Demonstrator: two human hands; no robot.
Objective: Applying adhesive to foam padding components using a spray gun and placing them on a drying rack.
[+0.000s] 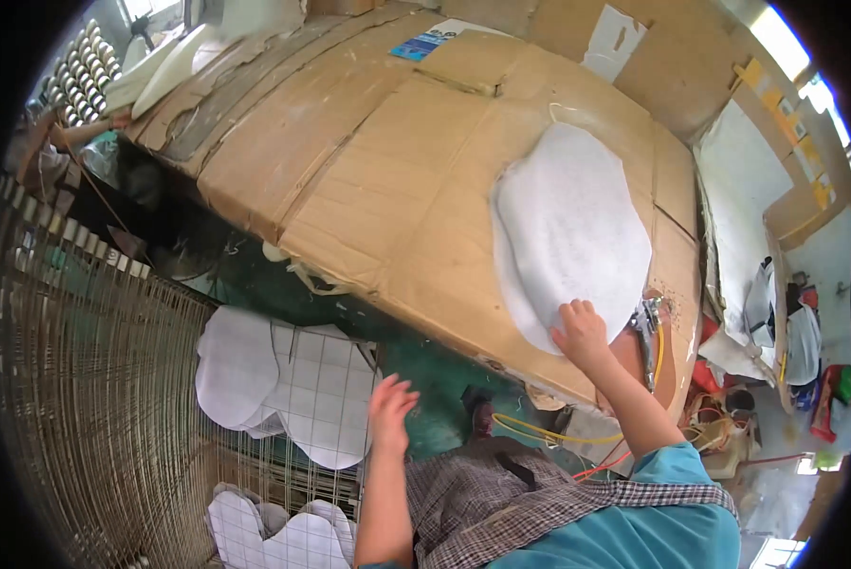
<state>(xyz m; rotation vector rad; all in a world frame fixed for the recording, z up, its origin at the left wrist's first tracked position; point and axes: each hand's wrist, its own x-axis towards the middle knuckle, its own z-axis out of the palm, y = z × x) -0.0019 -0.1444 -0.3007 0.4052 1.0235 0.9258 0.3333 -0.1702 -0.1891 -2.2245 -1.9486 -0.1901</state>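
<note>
A pile of white, soft-looking sheets (577,209) with rounded, wavy outlines lies on the cardboard-covered table. The lower sheets stick out a little along the left side. My right hand (582,332) rests on the near edge of the top sheet, its fingers laid over the surface. Away from the table, my left hand (391,413) is raised in the air with loosely bent, parted fingers and nothing in it. Beside it stands a wire rack (335,375) bearing similar white sheets (236,370). A metal spray gun (647,332) sits just right of my right hand.
The table (387,180) is covered in taped brown cardboard. A yellow hose (558,436) loops under its near edge. Tall wire racks (112,379) fill the left. At the far left another person's arm (89,131) reaches toward the table. More white cut shapes (283,536) lie lower in the rack.
</note>
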